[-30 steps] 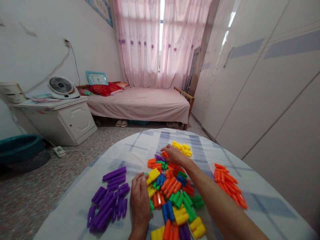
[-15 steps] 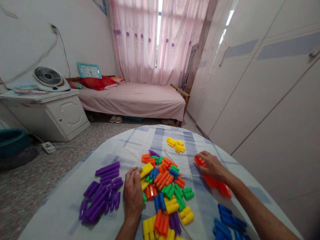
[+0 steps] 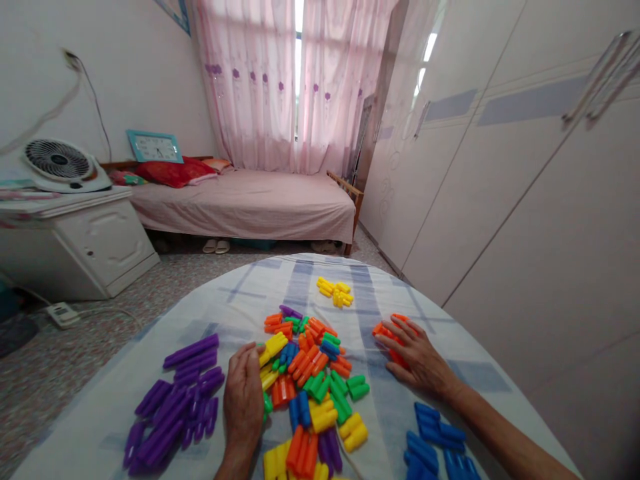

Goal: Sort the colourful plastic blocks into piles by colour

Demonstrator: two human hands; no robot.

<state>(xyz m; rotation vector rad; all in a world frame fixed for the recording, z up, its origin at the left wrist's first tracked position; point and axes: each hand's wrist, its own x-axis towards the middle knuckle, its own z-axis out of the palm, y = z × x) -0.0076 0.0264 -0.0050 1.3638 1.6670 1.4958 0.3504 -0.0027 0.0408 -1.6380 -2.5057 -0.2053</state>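
Note:
Many bullet-shaped plastic building pieces lie on the cloth-covered round table (image 3: 235, 287). My left hand (image 3: 243, 397) rests on the cloth against the left side of a mixed-colour heap (image 3: 307, 363), fingers together and slightly bent. Its fingertips are beside a yellow piece (image 3: 274, 348); the palm side is hidden. To the right of the heap, my right hand (image 3: 417, 353) lies palm down with fingers spread over a group of orange pieces (image 3: 381, 329), covering most of them. I see nothing gripped in it.
Purple pieces (image 3: 173, 413) are piled left of my left hand. Blue pieces (image 3: 425, 447) lie near my right forearm, and a small yellow group (image 3: 336, 291) sits at the far side. Beyond are a bed (image 3: 250, 200), a cabinet (image 3: 100, 247) with a fan (image 3: 63, 163), and a wardrobe (image 3: 475, 200).
My right hand has gone from curled fingers at the far end of the orange group to lying spread over it. The view has turned slightly right. My left hand stays beside the heap.

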